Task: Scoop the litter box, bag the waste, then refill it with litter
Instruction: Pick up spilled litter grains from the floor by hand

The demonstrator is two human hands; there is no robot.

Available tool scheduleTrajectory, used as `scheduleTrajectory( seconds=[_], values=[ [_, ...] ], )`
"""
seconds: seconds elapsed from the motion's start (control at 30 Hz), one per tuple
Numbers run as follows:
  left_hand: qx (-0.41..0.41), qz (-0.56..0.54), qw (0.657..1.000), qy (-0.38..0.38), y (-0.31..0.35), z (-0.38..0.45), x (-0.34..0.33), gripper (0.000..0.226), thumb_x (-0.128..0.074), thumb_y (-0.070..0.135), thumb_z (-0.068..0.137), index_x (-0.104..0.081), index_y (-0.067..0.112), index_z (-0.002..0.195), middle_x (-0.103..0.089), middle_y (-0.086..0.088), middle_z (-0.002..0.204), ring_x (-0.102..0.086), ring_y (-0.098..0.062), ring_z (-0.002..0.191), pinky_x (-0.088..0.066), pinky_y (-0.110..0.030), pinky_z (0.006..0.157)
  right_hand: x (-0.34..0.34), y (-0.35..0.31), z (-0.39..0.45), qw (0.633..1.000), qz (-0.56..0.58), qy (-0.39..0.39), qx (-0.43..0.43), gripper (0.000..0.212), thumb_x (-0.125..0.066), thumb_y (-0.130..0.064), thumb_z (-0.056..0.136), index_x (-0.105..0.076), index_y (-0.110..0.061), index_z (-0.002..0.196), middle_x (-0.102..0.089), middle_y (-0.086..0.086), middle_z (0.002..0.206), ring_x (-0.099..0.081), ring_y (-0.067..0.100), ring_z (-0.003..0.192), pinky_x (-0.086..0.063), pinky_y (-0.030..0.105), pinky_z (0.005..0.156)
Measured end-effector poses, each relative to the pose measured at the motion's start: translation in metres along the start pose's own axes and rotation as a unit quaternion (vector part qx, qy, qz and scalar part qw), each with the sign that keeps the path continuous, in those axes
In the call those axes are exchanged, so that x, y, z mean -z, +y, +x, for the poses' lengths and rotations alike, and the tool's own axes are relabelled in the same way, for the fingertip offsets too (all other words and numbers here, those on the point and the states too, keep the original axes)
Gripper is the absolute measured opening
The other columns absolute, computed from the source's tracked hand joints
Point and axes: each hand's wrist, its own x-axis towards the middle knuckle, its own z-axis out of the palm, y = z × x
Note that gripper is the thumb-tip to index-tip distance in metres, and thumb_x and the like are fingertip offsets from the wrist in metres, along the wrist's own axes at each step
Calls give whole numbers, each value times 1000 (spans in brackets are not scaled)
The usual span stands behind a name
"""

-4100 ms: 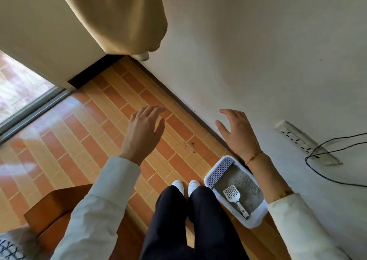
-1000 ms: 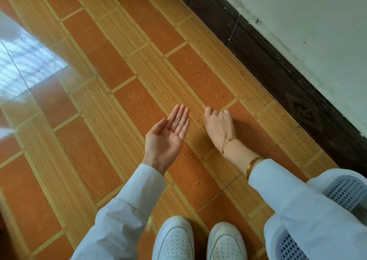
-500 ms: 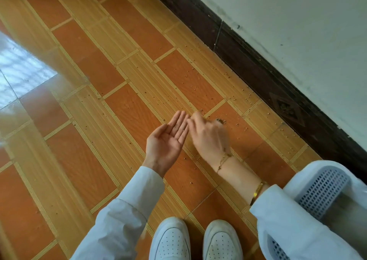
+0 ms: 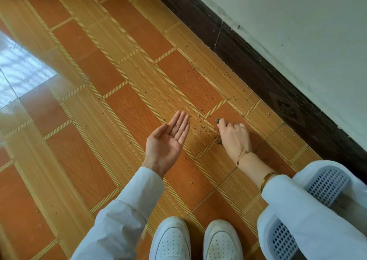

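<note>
A bright glare lies on the tiled floor [image 4: 83, 144] at the far left. The left hand [image 4: 165, 142] hovers palm up, fingers straight and together, with a few grains resting on them. Just right of it, scattered litter [image 4: 200, 123] speckles the tiles, thickest between the two hands. The right hand [image 4: 234, 135] rests on the floor, knuckles up, fingers curled down onto the grains; whether it pinches any I cannot tell. Two white shoes [image 4: 195, 242] stand at the near edge. The litter box [image 4: 325, 182] sits at the near right by the dark baseboard [image 4: 258, 65], partly hidden by the right sleeve [image 4: 309, 220].
</note>
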Motion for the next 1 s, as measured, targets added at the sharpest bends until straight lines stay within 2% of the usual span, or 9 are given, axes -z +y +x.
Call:
scheduleTrajectory(
  seconds=[0.13,0.3,0.37,0.5,0.63,0.7,0.77,0.9,1.0],
  values=[
    [-5,7,1000,5,0,2,1,45,-28,15,101,-49,-6,134,-56,-20,135,-55,-33,126,-33,-41,114,1,1,3,999,-27,-13,32,9,-52,-10,93,-57,-7,87,-56,0,51,-48,14,39,-46,27,53],
    [-11,39,999,11,-3,4,3,46,-27,16,100,-49,-5,135,-57,-20,135,-54,-32,126,-33,-40,115,27,-21,0,987,115,83,71,26,-49,-21,96,-57,-8,74,-27,-11,42,-18,7,31,-27,14,40],
    [-7,52,999,15,-6,6,4,46,-27,17,101,-48,-5,135,-57,-19,135,-54,-31,127,-33,-39,115,39,-43,-5,971,169,106,133,30,-44,-24,99,-60,-9,78,-36,-10,43,-25,7,31,-21,14,40],
    [19,45,999,8,-12,6,6,47,-26,19,102,-47,-5,136,-55,-19,137,-51,-30,129,-28,-38,117,50,-70,-14,960,192,104,174,31,-43,-32,99,-63,-9,96,-61,-4,54,-54,10,42,-47,24,48],
    [15,46,999,8,-8,4,4,46,-28,16,101,-47,-5,136,-56,-20,136,-53,-31,127,-31,-38,116,43,-50,-7,959,250,108,83,34,-38,-32,102,-59,-8,90,-39,-10,43,-24,4,32,-21,14,39],
    [5,35,999,3,-5,2,3,45,-29,14,100,-48,-6,135,-56,-21,136,-54,-33,127,-33,-41,115,34,-32,-3,971,213,104,9,38,-34,-34,103,-57,-9,85,-25,-12,41,-14,2,33,-13,13,43],
    [-2,25,1000,3,-2,2,3,45,-29,14,100,-48,-7,135,-56,-21,136,-54,-33,127,-32,-41,115,21,-22,-4,989,129,65,-22,42,-35,-43,100,-56,-9,87,-20,-12,42,-16,2,33,-26,17,49],
    [-8,20,1000,6,0,2,3,45,-29,14,100,-48,-6,135,-56,-21,136,-53,-33,127,-32,-41,116,4,-28,-6,1000,16,10,-11,63,-27,-63,92,-58,-7,96,-47,-4,48,-45,14,40,-39,27,55],
    [-5,18,1000,3,0,1,4,45,-29,14,99,-48,-6,135,-55,-21,136,-52,-33,128,-31,-40,116,-2,-40,2,999,-14,49,-17,57,-42,-64,90,-60,-10,80,-48,-5,43,-42,12,35,-34,24,49]
  ],
)
